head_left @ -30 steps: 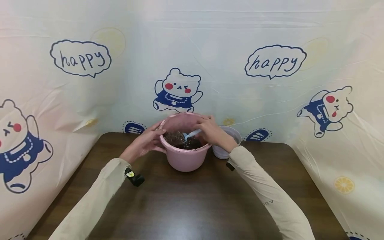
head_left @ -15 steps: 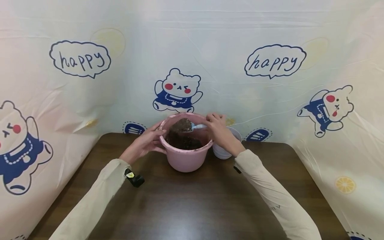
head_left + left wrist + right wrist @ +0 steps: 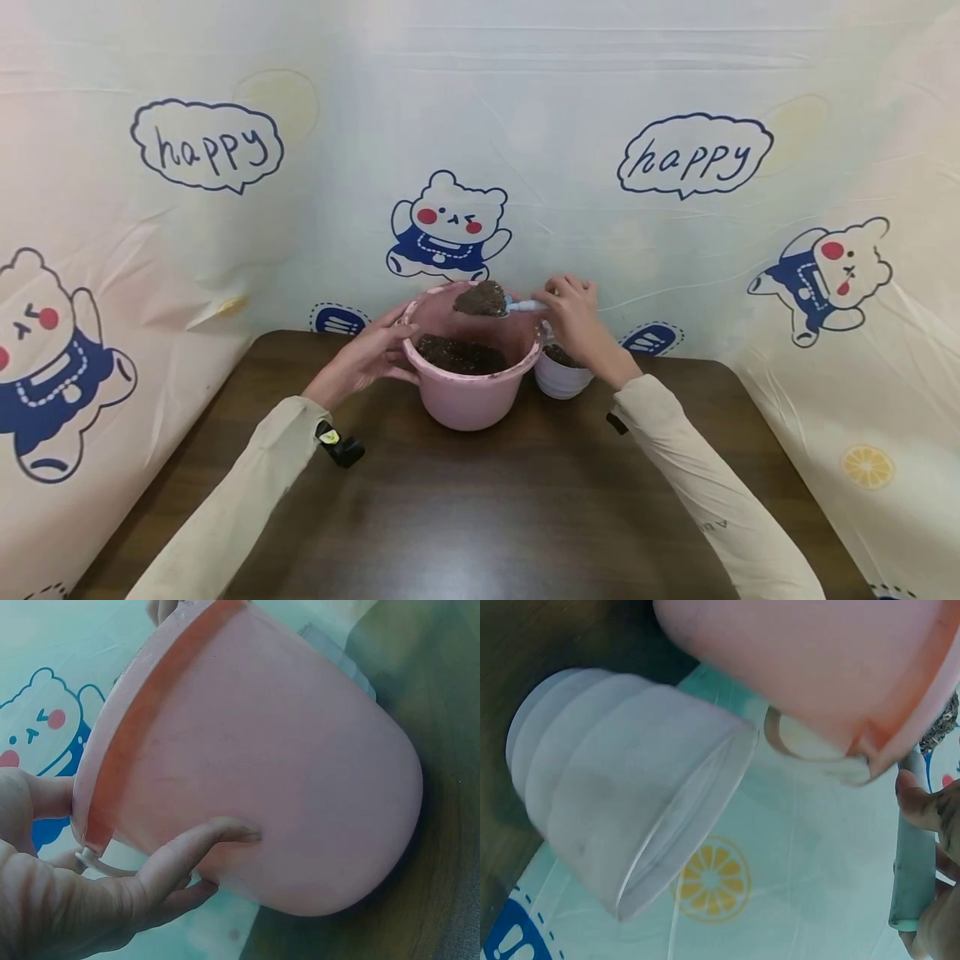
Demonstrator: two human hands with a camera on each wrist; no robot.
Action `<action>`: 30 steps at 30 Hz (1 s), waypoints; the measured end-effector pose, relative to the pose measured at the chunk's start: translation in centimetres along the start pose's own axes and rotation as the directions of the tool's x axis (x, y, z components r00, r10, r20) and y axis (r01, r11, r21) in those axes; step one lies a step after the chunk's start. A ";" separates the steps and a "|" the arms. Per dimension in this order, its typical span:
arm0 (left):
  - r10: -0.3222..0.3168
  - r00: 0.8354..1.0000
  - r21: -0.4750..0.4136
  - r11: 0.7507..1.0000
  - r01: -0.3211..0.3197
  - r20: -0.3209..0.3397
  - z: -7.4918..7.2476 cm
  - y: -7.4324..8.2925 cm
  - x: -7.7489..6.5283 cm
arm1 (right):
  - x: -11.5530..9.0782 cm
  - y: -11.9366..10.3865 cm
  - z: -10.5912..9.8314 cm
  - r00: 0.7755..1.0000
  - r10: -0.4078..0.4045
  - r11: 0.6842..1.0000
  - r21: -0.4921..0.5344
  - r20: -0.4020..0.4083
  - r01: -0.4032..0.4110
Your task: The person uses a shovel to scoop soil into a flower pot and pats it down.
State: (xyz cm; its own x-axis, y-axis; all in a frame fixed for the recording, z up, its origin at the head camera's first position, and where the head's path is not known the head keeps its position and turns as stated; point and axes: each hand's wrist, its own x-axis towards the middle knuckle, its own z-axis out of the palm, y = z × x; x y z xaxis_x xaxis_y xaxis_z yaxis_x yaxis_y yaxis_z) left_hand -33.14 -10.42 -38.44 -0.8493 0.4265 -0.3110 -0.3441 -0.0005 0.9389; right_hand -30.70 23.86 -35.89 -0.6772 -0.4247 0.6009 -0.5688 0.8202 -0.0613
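A pink bucket [image 3: 468, 407] holding dark soil [image 3: 459, 357] stands at the back of the table. My left hand [image 3: 367, 354] grips its left side, thumb over the rim and fingers against the outer wall [image 3: 285, 757]. In my right hand [image 3: 581, 325] is the pale blue handle [image 3: 528, 306] of a small trowel, pinched between thumb and fingers. A heap of soil [image 3: 482, 298] covers the trowel's blade, raised above the bucket's rim at the back. Just right of the bucket sits a white ribbed flowerpot [image 3: 564, 383] with soil inside, partly behind my right hand.
The dark wooden table [image 3: 450, 517] ends close behind the bucket and pot. A printed cloth [image 3: 570, 108] with bears and lemon slices hangs at the back and sides. The bucket's pale carrying handle [image 3: 817, 766] hangs toward the flowerpot.
My right hand has lifted the trowel out of the bucket's soil, up and to the right, with a heap on it. The left hand keeps its hold on the bucket.
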 end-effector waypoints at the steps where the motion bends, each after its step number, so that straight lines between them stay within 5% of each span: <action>1: 0.000 1.000 0.001 1.000 0.000 -0.001 0.0 0.0 0.0 | -0.1 0.2 -0.2 1.000 0.002 1.000 0.000 -0.005 -0.002; 13: -0.021 1.000 -0.012 1.000 0.021 0.013 0.0 -0.1 -0.3 | -2.5 2.8 -2.3 0.993 0.016 0.999 0.033 -0.119 -0.012; 30: -0.016 1.000 -0.014 1.000 0.016 0.018 -0.2 0.2 0.1 | -6.3 7.5 -4.6 0.984 0.046 0.998 -0.030 -0.172 -0.052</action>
State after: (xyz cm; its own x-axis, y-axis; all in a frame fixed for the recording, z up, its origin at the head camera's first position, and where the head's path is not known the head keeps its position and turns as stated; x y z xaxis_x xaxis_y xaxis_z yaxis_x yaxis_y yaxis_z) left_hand -33.37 -10.57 -38.28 -0.8366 0.4426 -0.3230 -0.3630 -0.0062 0.9318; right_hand -28.60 34.48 -36.44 -0.6123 -0.3139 0.7257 -0.5182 0.8525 -0.0685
